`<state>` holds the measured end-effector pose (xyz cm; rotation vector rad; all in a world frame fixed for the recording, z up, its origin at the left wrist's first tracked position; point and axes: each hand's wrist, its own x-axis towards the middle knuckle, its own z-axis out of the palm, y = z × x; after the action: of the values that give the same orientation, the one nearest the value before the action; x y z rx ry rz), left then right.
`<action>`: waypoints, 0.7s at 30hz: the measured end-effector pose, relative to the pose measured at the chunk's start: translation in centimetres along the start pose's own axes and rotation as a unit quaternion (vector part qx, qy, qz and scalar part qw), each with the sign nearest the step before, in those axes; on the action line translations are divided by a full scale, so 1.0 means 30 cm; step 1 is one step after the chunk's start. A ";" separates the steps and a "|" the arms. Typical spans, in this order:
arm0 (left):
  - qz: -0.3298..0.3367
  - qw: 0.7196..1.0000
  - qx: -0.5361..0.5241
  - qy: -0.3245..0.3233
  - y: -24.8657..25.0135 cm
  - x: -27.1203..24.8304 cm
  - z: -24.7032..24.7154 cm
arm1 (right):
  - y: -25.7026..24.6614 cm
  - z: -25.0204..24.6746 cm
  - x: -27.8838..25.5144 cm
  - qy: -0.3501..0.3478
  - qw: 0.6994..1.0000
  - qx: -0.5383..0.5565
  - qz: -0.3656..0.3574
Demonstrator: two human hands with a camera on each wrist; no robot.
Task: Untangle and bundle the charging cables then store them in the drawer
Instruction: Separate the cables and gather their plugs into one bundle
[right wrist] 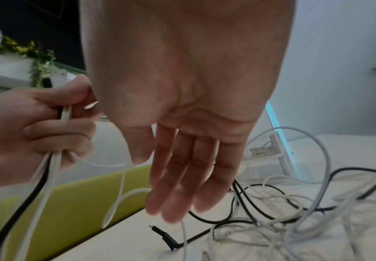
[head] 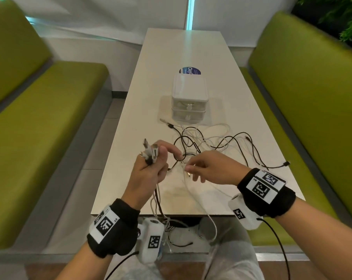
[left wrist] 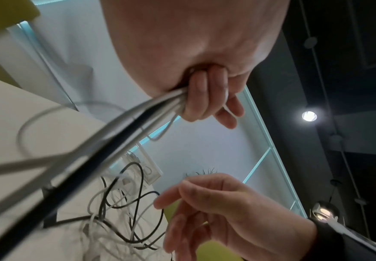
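My left hand grips several black and white cable ends in a fist above the table's near left part, plugs sticking up. Their cords run down past the table's front edge. My right hand hovers beside it over the tangle of black and white cables, fingers straight and spread, holding nothing that I can see. A black plug lies just below those fingers. The white two-drawer box stands shut behind the tangle, mid table.
The narrow white table runs away from me between two green benches. A round blue sticker lies behind the box. Loose cord loops hang off the front edge towards my lap.
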<state>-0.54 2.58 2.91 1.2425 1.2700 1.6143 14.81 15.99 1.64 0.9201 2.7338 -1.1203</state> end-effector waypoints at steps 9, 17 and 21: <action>-0.031 0.999 -0.026 0.022 0.011 0.005 0.020 | -0.019 0.020 0.009 0.012 0.997 -0.053 -0.049; -0.027 0.997 -0.046 0.054 -0.006 0.015 -0.001 | -0.013 0.059 -0.025 -0.283 0.953 0.082 0.064; -0.025 0.995 -0.055 0.075 -0.017 0.022 -0.013 | -0.003 0.023 -0.022 -0.369 0.914 0.152 0.077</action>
<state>-1.12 3.21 2.55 1.0305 1.2736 1.7433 15.18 15.14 1.36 0.5478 1.8849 -1.4981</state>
